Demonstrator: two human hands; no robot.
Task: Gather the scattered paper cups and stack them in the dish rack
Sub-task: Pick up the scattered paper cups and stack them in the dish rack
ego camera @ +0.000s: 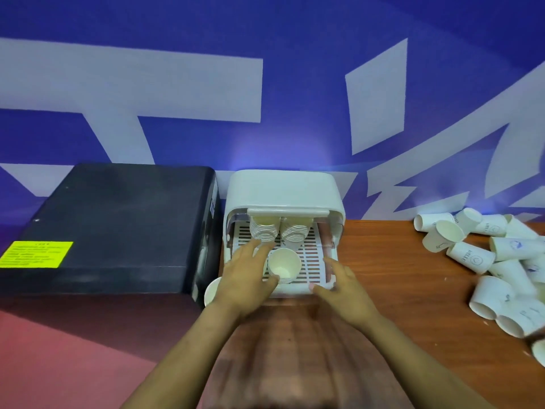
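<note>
White paper cups (498,261) lie heaped on their sides at the right end of the brown wooden desk (398,278), well apart from both hands, and the right hand (343,286) is clearly the nearer one to them. Their long axes point every which way, several mouths facing the camera. The dish rack (283,219) sits straight ahead against the wall, two nested stacks (278,231) leaning at its back and a short stack (283,265) standing on the slatted tray. The left hand (244,276) rests beside that short stack, fingers spread and touching it on its left side rather than curled round it. The right hand hovers released at the tray's front right corner, holding nothing. One more cup (211,290) peeks out beneath the left wrist. A black box (112,225) with a yellow label stands left of the rack. Behind is a blue wall (295,39) with pale shapes.
</note>
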